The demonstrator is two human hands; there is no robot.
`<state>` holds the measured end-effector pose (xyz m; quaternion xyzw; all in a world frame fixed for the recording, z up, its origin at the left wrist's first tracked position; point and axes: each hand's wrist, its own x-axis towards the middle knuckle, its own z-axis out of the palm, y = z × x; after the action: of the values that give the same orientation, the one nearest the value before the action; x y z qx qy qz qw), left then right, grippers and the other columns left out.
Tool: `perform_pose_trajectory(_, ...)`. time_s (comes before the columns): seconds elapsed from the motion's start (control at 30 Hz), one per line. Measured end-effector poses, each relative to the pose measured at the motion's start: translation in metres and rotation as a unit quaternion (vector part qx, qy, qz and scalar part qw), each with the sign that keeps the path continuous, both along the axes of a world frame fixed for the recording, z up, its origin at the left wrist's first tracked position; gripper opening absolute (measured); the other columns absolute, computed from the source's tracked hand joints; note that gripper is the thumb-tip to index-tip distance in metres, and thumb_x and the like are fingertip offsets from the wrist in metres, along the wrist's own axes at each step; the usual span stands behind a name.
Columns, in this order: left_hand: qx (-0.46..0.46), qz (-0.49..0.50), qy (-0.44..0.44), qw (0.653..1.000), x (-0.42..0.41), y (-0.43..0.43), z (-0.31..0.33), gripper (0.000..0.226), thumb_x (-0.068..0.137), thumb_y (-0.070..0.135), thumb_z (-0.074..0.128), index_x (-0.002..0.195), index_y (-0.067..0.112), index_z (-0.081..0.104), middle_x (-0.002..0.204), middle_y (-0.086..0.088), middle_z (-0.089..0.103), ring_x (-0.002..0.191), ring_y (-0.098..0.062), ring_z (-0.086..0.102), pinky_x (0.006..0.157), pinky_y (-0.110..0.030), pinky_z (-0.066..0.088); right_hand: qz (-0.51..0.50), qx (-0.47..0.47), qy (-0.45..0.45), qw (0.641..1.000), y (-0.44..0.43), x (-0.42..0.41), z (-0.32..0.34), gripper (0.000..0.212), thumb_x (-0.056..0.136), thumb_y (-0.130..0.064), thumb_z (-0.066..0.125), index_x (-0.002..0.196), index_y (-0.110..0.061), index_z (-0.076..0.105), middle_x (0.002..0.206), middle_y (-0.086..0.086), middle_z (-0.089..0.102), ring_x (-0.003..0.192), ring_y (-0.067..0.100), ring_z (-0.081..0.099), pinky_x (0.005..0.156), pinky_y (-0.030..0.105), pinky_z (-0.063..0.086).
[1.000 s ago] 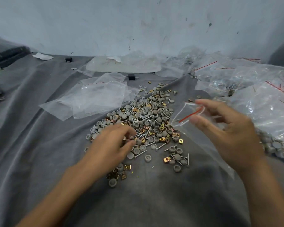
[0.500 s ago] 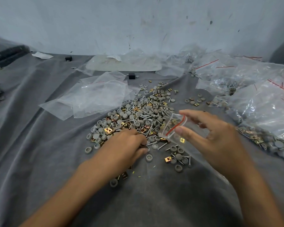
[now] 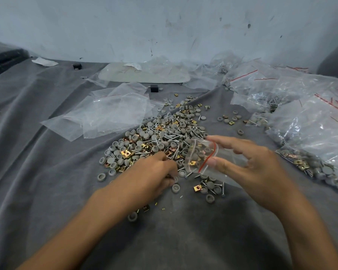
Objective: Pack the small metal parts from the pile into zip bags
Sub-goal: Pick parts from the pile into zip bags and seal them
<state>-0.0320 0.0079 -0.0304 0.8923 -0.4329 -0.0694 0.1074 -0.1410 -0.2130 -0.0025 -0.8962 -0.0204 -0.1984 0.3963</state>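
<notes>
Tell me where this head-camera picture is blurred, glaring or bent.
Head view: the right hand shows smeared fingers, likely motion blur, and the zip bag it pinches looks soft. The pile is fairly sharp. Glare streaks the filled bags at right. The wide lens bows the foot of the wall. The light is soft and the shadows faint.

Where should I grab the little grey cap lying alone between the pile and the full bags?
Pinch the grey cap by its round rim, coming down from above. It lies flat on the cloth with its hollow facing up, apart from the pile, so both sides of the rim are free.
</notes>
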Motion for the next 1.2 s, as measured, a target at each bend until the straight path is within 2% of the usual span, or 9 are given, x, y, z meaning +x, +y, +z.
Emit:
perform_pose_trajectory(0.23,-0.055,0.084,0.082,0.992,0.007,0.001,0.004,0.018,0.088,0.032,0.073,0.087,0.033,0.056,0.082,0.015,0.060,0.069,0.004,0.056,0.055,-0.016,0.036,0.000,0.000,0.008,1.000,0.002,-0.001,-0.003,0.048,0.072,-0.065,0.064,0.118,-0.054,0.066,0.112,-0.032,0.068,0.109,-0.017,0.054,0.085,0.000,0.035)
perform_pose_trajectory(0.37,-0.071,0.095,0.095,0.988,0.006,0.000,0.007,0.018,0.083,0.030,0.075,0.082,0.036,0.058,0.075,0.016,0.062,0.066,0.005,0.056,0.055,-0.014,0.037,0.008,-0.018,0.016,1.000,0.004,-0.001,-0.003,0.046,0.074,-0.063,0.064,0.119,-0.057,0.063,0.116,-0.046,0.058,0.109,-0.020,0.052,0.084,-0.001,0.034)
perform_pose_trajectory(0.57,-0.119,0.103,0.097,0.983,0.003,0.000,0.006,0.016,0.077,0.027,0.080,0.078,0.034,0.066,0.071,0.015,0.064,0.066,0.002,0.061,0.053,-0.011,0.040,0.012,-0.018,0.009,1.000,0.004,-0.002,-0.003,0.046,0.075,-0.063,0.063,0.120,-0.055,0.064,0.116,-0.047,0.058,0.108,-0.022,0.053,0.084,-0.001,0.035)
perform_pose_trajectory(0.63,-0.213,0.130,0.156,0.956,0.005,0.002,0.012,0.017,0.076,0.024,0.084,0.077,0.032,0.070,0.072,0.012,0.068,0.062,0.001,0.060,0.058,-0.015,0.045,0.012,-0.019,0.004,1.000,0.005,-0.002,-0.002,0.045,0.074,-0.062,0.064,0.119,-0.054,0.064,0.113,-0.050,0.057,0.106,-0.024,0.053,0.083,-0.002,0.035)
perform_pose_trajectory(0.73,-0.360,0.130,0.286,0.879,0.000,-0.004,0.022,0.017,0.075,0.013,0.087,0.078,0.020,0.072,0.077,-0.005,0.074,0.067,-0.016,0.064,0.065,-0.036,0.053,0.021,-0.014,0.000,1.000,0.007,-0.001,-0.002,0.045,0.075,-0.059,0.065,0.119,-0.049,0.066,0.113,-0.046,0.061,0.105,-0.023,0.055,0.084,-0.001,0.036)
perform_pose_trajectory(0.8,-0.404,0.119,0.346,0.839,-0.008,-0.014,0.024,0.016,0.076,0.004,0.085,0.080,0.012,0.071,0.075,-0.008,0.073,0.064,-0.015,0.064,0.063,-0.030,0.053,0.029,-0.008,0.002,1.000,0.008,0.000,-0.002,0.044,0.077,-0.056,0.067,0.120,-0.046,0.068,0.114,-0.040,0.065,0.106,-0.019,0.057,0.087,0.001,0.037)
perform_pose_trajectory(0.9,-0.425,0.121,0.375,0.815,-0.015,-0.022,0.022,0.015,0.078,-0.001,0.082,0.082,0.005,0.068,0.073,-0.008,0.073,0.060,-0.010,0.064,0.056,-0.019,0.051,0.037,-0.001,0.003,0.999,0.008,0.000,-0.001,0.046,0.078,-0.053,0.069,0.122,-0.042,0.070,0.113,-0.034,0.069,0.109,-0.014,0.060,0.090,0.005,0.040)
perform_pose_trajectory(1.03,-0.448,0.132,0.349,0.812,-0.014,-0.021,0.023,0.014,0.079,0.005,0.082,0.082,0.011,0.070,0.074,-0.009,0.074,0.060,-0.011,0.065,0.057,-0.020,0.053,0.035,0.011,-0.003,0.999,0.005,-0.001,-0.002,0.045,0.078,-0.051,0.070,0.122,-0.038,0.071,0.112,-0.033,0.070,0.108,-0.013,0.061,0.089,0.004,0.040)
perform_pose_trajectory(1.2,-0.414,0.140,0.292,0.851,-0.016,-0.023,0.020,0.014,0.079,0.019,0.085,0.087,0.020,0.074,0.076,0.001,0.076,0.062,-0.009,0.068,0.062,-0.029,0.055,0.041,0.018,-0.003,0.999,0.006,-0.001,-0.002,0.045,0.079,-0.050,0.071,0.123,-0.039,0.071,0.113,-0.034,0.069,0.109,-0.014,0.060,0.090,0.003,0.040)
